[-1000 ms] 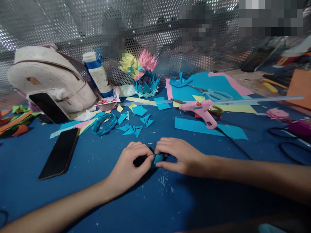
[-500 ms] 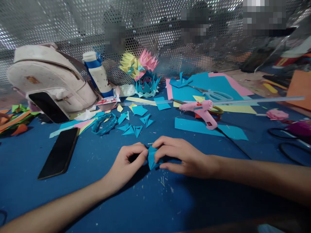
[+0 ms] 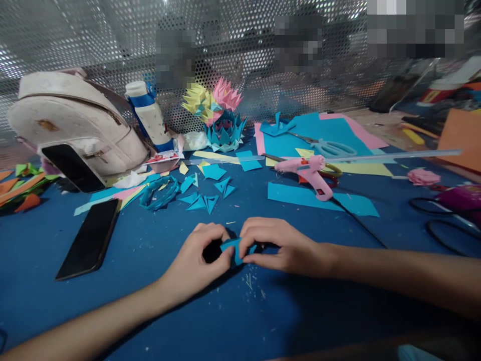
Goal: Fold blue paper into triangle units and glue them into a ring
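Note:
Between my two hands is a small piece of blue paper, partly folded and partly hidden by the fingers. My left hand pinches its left edge between thumb and fingers. On the other side, my right hand grips it with thumb and bent fingers. Several folded blue paper triangles lie on the table just beyond the hands. Near them is a crumpled blue paper ring. A pink glue gun rests farther right, over a blue paper strip.
At the left lie a black phone and a pale backpack with another phone leaning on it. A white bottle stands beside folded paper flowers. Scissors lie on coloured sheets. A cord trails rightward.
The blue paper has turned and sits lower between my fingers, showing a wider, flatter shape. My left thumb has shifted down along it. The whole view has moved slightly.

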`<state>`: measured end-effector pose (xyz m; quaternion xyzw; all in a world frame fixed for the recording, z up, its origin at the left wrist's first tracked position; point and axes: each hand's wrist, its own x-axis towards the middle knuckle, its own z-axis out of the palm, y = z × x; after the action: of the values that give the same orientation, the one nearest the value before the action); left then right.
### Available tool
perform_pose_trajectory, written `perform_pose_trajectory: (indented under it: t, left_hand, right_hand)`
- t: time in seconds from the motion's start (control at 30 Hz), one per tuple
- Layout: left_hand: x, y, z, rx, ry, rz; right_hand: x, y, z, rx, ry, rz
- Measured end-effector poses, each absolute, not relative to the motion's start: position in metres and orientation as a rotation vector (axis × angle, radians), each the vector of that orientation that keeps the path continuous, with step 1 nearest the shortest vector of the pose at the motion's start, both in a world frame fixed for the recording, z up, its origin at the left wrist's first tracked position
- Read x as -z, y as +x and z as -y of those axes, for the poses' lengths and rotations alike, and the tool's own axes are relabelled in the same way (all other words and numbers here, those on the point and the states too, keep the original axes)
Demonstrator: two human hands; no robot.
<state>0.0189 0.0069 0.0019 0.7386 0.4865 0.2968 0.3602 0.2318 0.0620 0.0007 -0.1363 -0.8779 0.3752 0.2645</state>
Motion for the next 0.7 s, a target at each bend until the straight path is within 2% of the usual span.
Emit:
perform_pose_trajectory:
  t: [0.4, 0.7]
  left_hand:
    - [-0.0044, 0.0174, -0.0053, -0.690, 2.002, -1.127]
    - [0.0030, 0.0123, -0.0085, -0.747, 1.972, -1.105]
  right_hand:
    - [0.0015, 0.2317, -0.0619, -0.811, -0.301, 2.474]
    - [-0.0011, 0.2313, -0.0625, -0.832, -0.174, 2.472]
